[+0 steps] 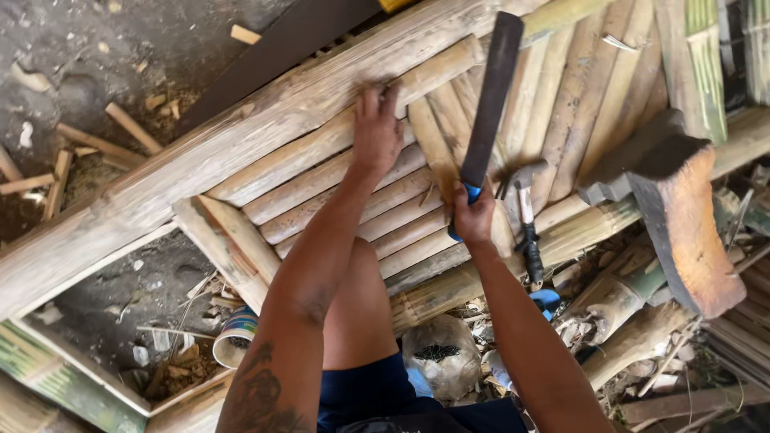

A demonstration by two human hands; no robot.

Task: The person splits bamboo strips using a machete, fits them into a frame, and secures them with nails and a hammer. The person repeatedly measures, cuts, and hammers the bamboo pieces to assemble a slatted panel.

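Right hand [473, 215] closed around blue-handled machete [488, 104], blade raised over bamboo slats [385, 204]. Left hand [377, 132] pressed flat, fingers spread, gripping nothing, on a slat just left of the blade. Hammer [525, 212] lying immediately right.

- A bamboo frame [265, 160] carries the work: a thick pole runs along its far edge, with split slats [385, 216] laid side by side behind it.
- On the slats near the right edge lies a hammer [525, 216], handle toward the near side.
- A heavy wooden block [682, 216] rests at the right end.
- The dirt floor [96, 64] beyond the far edge holds scattered wood offcuts [120, 132].
- Under the near edge the floor bears a roll of tape [235, 335], a pale bag [441, 353] and bamboo scraps [626, 321].
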